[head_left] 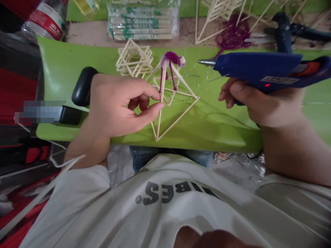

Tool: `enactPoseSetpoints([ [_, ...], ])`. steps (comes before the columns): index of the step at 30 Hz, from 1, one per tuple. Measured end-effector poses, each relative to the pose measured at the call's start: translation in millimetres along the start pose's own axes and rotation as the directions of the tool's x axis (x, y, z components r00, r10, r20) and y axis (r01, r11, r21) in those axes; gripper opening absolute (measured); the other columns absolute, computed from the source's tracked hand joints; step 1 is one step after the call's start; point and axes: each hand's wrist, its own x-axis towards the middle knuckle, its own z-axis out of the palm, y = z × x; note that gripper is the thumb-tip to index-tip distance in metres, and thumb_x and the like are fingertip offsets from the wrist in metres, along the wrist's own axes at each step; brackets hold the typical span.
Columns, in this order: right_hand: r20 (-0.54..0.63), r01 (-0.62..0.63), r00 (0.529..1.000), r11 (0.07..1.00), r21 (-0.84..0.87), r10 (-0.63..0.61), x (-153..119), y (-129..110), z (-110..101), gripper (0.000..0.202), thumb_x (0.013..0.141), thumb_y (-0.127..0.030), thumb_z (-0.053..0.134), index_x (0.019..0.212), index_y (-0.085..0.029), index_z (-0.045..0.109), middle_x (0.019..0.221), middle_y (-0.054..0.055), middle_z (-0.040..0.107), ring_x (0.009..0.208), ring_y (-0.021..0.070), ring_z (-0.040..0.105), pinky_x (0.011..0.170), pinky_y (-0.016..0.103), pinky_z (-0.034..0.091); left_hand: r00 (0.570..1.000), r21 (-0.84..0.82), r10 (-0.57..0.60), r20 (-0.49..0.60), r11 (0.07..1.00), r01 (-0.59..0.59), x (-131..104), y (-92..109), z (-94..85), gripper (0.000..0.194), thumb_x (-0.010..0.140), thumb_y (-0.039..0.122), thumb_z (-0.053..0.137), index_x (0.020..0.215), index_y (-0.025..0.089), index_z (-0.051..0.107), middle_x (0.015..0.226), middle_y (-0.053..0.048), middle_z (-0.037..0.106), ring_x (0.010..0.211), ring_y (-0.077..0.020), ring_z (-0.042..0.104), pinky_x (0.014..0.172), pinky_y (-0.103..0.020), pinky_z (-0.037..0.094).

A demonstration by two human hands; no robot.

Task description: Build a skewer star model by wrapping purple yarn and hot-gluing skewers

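Note:
My left hand (121, 103) pinches one upright stick of a pyramid-like wooden stick frame (178, 117) between thumb and forefinger. Purple yarn (172, 58) is wrapped at the frame's top, and strands hang from it to a small stick piece (168, 92) inside. In my right hand (266, 103) is a blue hot glue gun (258, 69), fingers closed around its handle. Its metal nozzle points left toward the top of the frame, apart from it. A red light glows on the gun's side, and thin glue threads hang below the nozzle.
Behind the frame lies a stack of joined sticks (134, 60). Farther back are packaged chopsticks (142, 22), a purple yarn heap (234, 34) and a dark clamp-like tool (283, 32). A black rounded object (84, 86) sits left on the green surface (219, 127), near a bottle (46, 20).

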Motion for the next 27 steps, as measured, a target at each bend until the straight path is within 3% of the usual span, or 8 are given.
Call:
enactPoseSetpoints([
  [2, -0.022, -0.008, 1.000, 1.000, 0.019, 0.008, 1.6, -0.5, 3.2, 0.045, 0.087, -0.063, 0.108, 0.084, -0.023, 0.087, 0.081, 0.003, 0.082, 0.061, 0.0150, 0.072, 0.049, 0.031, 0.058, 0.987, -0.039, -0.096, -0.129, 0.995, 0.092, -1.6, 0.9, 0.1, 0.026, 0.118, 0.045, 0.070, 0.117, 0.025, 0.087, 0.085, 0.002, 0.085, 0.069, -0.0125, 0.071, 0.070, -0.032, 0.064],
  [4, -0.061, -0.011, 0.998, 1.000, 0.028, 0.012, 3.1, 0.3, 6.8, 0.045, 0.085, -0.059, 0.111, 0.084, -0.021, 0.087, 0.080, 0.003, 0.082, 0.059, 0.0136, 0.072, 0.048, 0.029, 0.058, 0.970, -0.058, -0.159, -0.182, 0.987, 0.151, -4.1, 0.6, 1.4, 0.020, 0.113, 0.048, 0.078, 0.114, 0.031, 0.088, 0.084, 0.003, 0.085, 0.070, -0.0144, 0.072, 0.070, -0.034, 0.066],
  [9, -0.090, -0.010, 0.996, 0.996, 0.094, 0.018, 11.7, 8.5, 13.2, 0.060, 0.077, -0.072, 0.112, 0.091, -0.018, 0.089, 0.078, 0.003, 0.080, 0.056, 0.0126, 0.072, 0.045, 0.027, 0.055, 0.976, -0.011, -0.187, -0.110, 0.982, 0.187, -6.3, 0.1, 4.7, 0.020, 0.113, 0.042, 0.070, 0.117, 0.035, 0.089, 0.090, -0.001, 0.087, 0.079, -0.0210, 0.078, 0.074, -0.042, 0.068],
  [12, -0.101, 0.018, 0.995, 0.994, 0.109, -0.007, 18.0, 16.9, 13.3, 0.066, 0.074, -0.077, 0.111, 0.093, -0.018, 0.088, 0.082, 0.002, 0.080, 0.053, 0.0117, 0.070, 0.041, 0.026, 0.050, 0.962, -0.133, -0.146, -0.230, 0.984, 0.118, -3.6, -0.2, 10.1, 0.009, 0.107, 0.034, 0.077, 0.105, 0.032, 0.086, 0.080, -0.001, 0.080, 0.071, -0.0192, 0.072, 0.067, -0.040, 0.063],
  [16, -0.092, -0.010, 0.996, 0.994, 0.105, 0.020, 21.5, 24.5, 11.6, 0.068, 0.074, -0.079, 0.111, 0.089, -0.017, 0.087, 0.070, 0.001, 0.074, 0.048, 0.0118, 0.066, 0.040, 0.026, 0.050, 0.892, -0.283, -0.156, -0.425, 0.959, 0.033, 0.8, -3.2, 19.6, 0.010, 0.091, 0.020, 0.086, 0.090, 0.029, 0.082, 0.068, 0.004, 0.069, 0.058, -0.0122, 0.058, 0.057, -0.033, 0.047],
  [22, -0.107, -0.042, 0.993, 0.989, 0.143, 0.057, 21.1, 23.5, 11.2, 0.064, 0.069, -0.073, 0.115, 0.087, -0.018, 0.089, 0.063, 0.000, 0.071, 0.046, 0.0121, 0.065, 0.041, 0.027, 0.051, 0.872, -0.237, -0.087, -0.482, 0.971, -0.035, 8.6, -17.4, 22.3, 0.012, 0.086, 0.012, 0.080, 0.083, 0.023, 0.078, 0.072, 0.004, 0.067, 0.066, -0.0106, 0.058, 0.067, -0.029, 0.045],
  [27, -0.110, -0.020, 0.993, 0.989, 0.147, 0.037, 21.0, 23.2, 13.2, 0.062, 0.071, -0.071, 0.115, 0.089, -0.019, 0.089, 0.075, 0.003, 0.077, 0.051, 0.0117, 0.067, 0.041, 0.027, 0.051, 0.860, -0.239, 0.005, -0.511, 0.960, -0.148, 15.4, -31.8, 20.6, 0.009, 0.094, 0.015, 0.079, 0.090, 0.022, 0.082, 0.076, 0.002, 0.069, 0.069, -0.0096, 0.063, 0.070, -0.025, 0.048],
])
